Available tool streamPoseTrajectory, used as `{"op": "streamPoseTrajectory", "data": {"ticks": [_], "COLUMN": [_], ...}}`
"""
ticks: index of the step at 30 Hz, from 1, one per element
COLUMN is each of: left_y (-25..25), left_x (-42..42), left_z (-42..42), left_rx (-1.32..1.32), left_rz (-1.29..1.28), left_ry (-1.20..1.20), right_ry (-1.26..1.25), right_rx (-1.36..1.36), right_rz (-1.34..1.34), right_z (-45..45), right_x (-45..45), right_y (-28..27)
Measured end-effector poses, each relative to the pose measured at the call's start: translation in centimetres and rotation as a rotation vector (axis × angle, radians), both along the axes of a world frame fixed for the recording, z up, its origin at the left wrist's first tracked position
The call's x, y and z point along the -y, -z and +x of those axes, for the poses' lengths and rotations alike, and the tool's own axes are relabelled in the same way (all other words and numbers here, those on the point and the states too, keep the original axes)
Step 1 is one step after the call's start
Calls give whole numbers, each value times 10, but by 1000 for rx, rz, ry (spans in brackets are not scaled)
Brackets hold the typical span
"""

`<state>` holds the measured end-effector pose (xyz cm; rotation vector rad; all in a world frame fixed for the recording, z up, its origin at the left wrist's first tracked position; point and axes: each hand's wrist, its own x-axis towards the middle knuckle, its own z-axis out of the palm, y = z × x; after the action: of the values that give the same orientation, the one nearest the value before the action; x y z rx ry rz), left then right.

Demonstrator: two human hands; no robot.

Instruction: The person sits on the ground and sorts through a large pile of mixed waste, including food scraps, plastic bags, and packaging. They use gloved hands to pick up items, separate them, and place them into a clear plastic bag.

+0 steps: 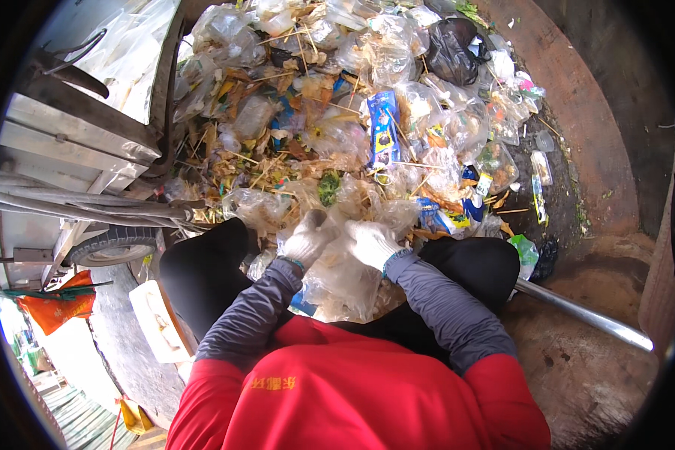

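Observation:
My left hand [310, 242], in a white knitted glove, is at the left side of a clear plastic bag [343, 278] between my knees. My right hand [371, 242], gloved alike, touches the bag's upper right edge. Its fingers are partly hidden, so their grip is unclear. Ahead of both hands spreads a heap of clear bags, wooden skewers and leaves, with a green leafy clump [329, 188] just beyond them. A blue printed packet [383, 129] lies farther up, and another blue and yellow packet [441, 216] is right of my right hand.
A black plastic bag [455, 50] lies at the heap's upper right. Beside my right knee a metal pole [585, 315] slants across the brown floor. Thick hoses [90, 205], a metal frame [79, 135] and a tyre [112, 246] stand at left, near a white foam box [157, 323].

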<state>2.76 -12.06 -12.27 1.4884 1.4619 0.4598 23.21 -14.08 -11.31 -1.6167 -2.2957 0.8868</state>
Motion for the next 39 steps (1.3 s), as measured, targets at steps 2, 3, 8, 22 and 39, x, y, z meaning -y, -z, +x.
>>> {"op": "streamPoseTrajectory", "data": {"ticks": [2, 3, 8, 22, 39], "left_y": [6, 8, 37, 78, 88], "left_x": [2, 3, -5, -31, 11], "left_z": [8, 11, 29, 50, 1], "left_rx": [165, 249, 117, 140, 321], "left_rz": [-298, -449, -476, -176, -663], "left_ry": [-171, -254, -76, 284, -133], "right_ry": [21, 33, 81, 890, 122], "right_rx": [-41, -25, 30, -586, -221], "right_rz": [-77, -112, -249, -719, -787], "right_z": [-6, -9, -6, 31, -21], "right_x": [-2, -4, -8, -37, 13], "right_y": [7, 8, 46, 86, 16]}}
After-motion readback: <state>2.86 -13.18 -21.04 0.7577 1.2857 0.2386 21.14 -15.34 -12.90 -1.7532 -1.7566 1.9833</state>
